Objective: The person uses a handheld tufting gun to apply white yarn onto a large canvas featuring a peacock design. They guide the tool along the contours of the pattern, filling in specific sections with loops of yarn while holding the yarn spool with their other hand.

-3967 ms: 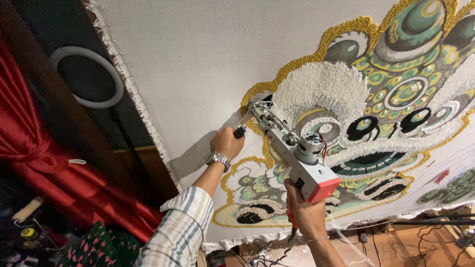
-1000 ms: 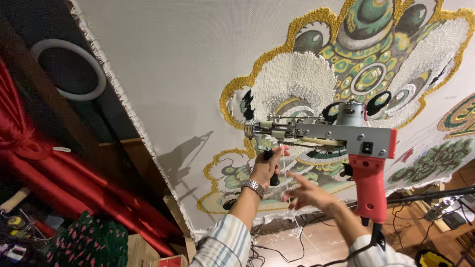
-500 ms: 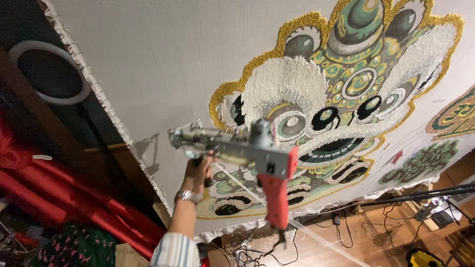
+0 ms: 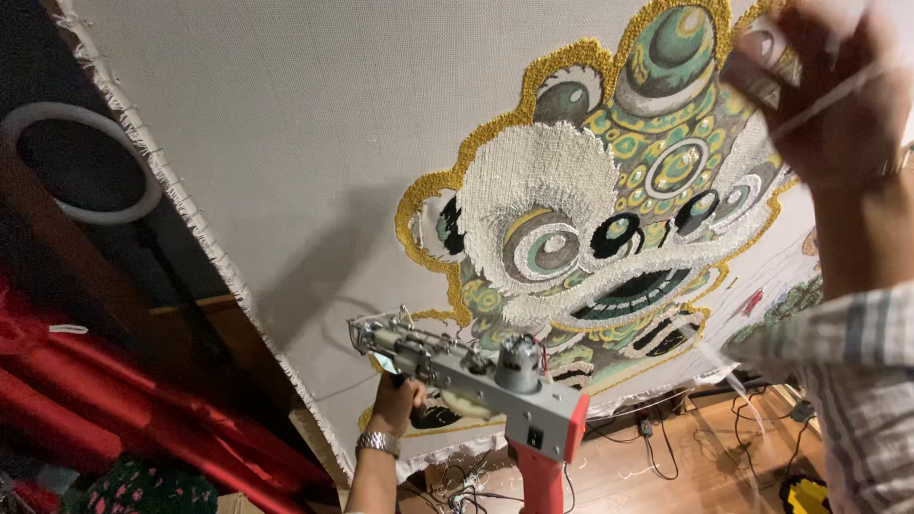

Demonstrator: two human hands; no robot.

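Note:
My left hand [image 4: 398, 400], a metal watch on its wrist, grips the front handle of a grey and red tufting gun [image 4: 495, 376] low in the head view. The gun's needle end points left, just in front of a stretched grey cloth [image 4: 314, 143]. Its red grip hangs down with no hand on it. On the cloth is a tufted lion face [image 4: 609, 219] in white, green and gold. My right hand [image 4: 838, 124] is raised at the top right, blurred, with its fingers closed on a thin white yarn strand [image 4: 843, 93]. A plaid sleeve covers that arm.
A white ring light [image 4: 81, 162] hangs at the left behind the cloth's frayed edge. Red drapery [image 4: 114, 400] fills the lower left. Cables [image 4: 666, 447] lie on the wooden floor below the cloth, with a yellow and black object at the bottom right.
My right hand has left the gun's red grip and risen to the top right with the yarn. The gun has dropped lower, held by my left hand alone.

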